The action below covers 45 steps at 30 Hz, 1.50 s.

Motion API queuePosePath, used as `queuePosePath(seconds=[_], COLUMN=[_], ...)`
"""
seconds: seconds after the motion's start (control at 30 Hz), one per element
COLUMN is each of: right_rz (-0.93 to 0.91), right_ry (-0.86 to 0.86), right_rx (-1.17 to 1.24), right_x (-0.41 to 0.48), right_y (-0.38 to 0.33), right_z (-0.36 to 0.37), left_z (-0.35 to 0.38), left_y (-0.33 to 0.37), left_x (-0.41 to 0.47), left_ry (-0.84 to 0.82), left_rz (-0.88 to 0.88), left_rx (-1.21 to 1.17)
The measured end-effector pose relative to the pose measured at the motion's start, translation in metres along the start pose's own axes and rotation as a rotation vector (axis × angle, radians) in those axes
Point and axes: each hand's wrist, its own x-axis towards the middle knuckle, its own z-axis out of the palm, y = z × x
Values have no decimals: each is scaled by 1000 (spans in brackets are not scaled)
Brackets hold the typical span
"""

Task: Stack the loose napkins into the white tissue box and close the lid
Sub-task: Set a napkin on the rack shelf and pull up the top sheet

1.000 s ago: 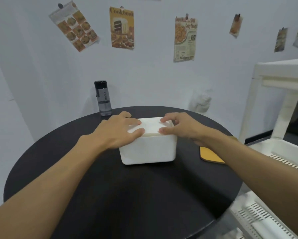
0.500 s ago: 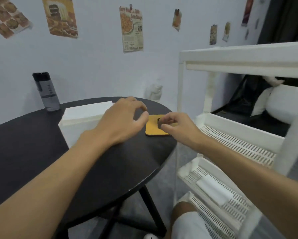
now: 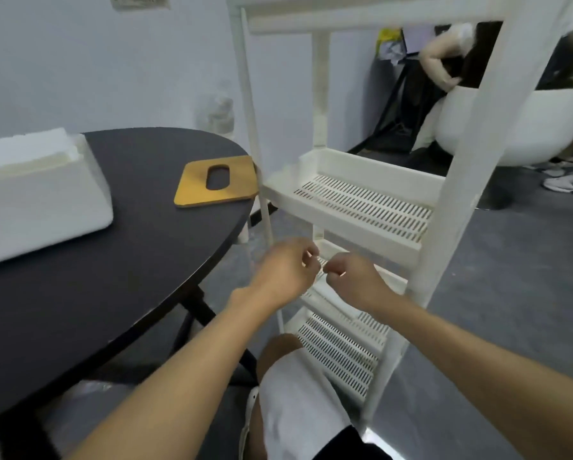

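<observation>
Black and round, the table (image 3: 129, 260) fills the left of the view, its curved rim running from the far middle down to the near left. On its left side sits the white tissue box (image 3: 39, 207), open, with a stack of napkins (image 3: 23, 144) rising above its top edge. The wooden lid (image 3: 192, 190), ochre with an oval slot, lies flat on the table to the right of the box and well apart from it, its right corner just at the table's rim.

Both hands are off the table, past its right rim and nearer than the lid. The left hand (image 3: 285, 270) and the right hand (image 3: 351, 277) hang side by side with fingers curled inward, fingertips almost meeting. Whether either pinches anything cannot be told.

Right behind the hands stands a white plastic shelf cart (image 3: 474, 154), its thin left post close against the table rim beside the lid. Its slotted middle tray (image 3: 361, 207) juts toward the table; a lower tray (image 3: 338, 346) lies under the right forearm.

Below the arms shows the person's knee in white shorts (image 3: 298, 386). Grey floor (image 3: 494, 310) lies open to the right of the cart. Far right, beyond the cart's frame, are a white rounded chair (image 3: 524, 121), another person (image 3: 444, 61) and a pair of sneakers (image 3: 570, 182).
</observation>
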Motion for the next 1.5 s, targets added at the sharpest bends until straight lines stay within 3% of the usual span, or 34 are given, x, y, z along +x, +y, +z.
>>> queuePosePath(seconds=[0.07, 0.27, 0.37, 0.47, 0.73, 0.83, 1.1, 1.5], right_rz=[92, 314, 319, 290, 289, 264, 193, 117], right_ry=[19, 143, 185, 188, 36, 3, 98, 127], right_rx=[29, -21, -73, -89, -172, -232, -229, -312], right_x=[12, 56, 73, 95, 132, 130, 130, 135], right_y=[23, 92, 123, 141, 180, 190, 207, 212], right_z=[23, 76, 93, 104, 127, 132, 133, 136], left_z=[28, 94, 117, 138, 162, 172, 180, 183], left_y=[-26, -85, -109, -135, -157, -172, -177, -176], left_x=[8, 39, 60, 78, 97, 96, 93, 95], left_ry=[-81, -217, -410, -480, -271, -194, -52, -14], left_rz=[-71, -66, -86, -92, 14, 35, 16, -6], left_rx=[10, 62, 182, 217, 258, 154, 64, 41])
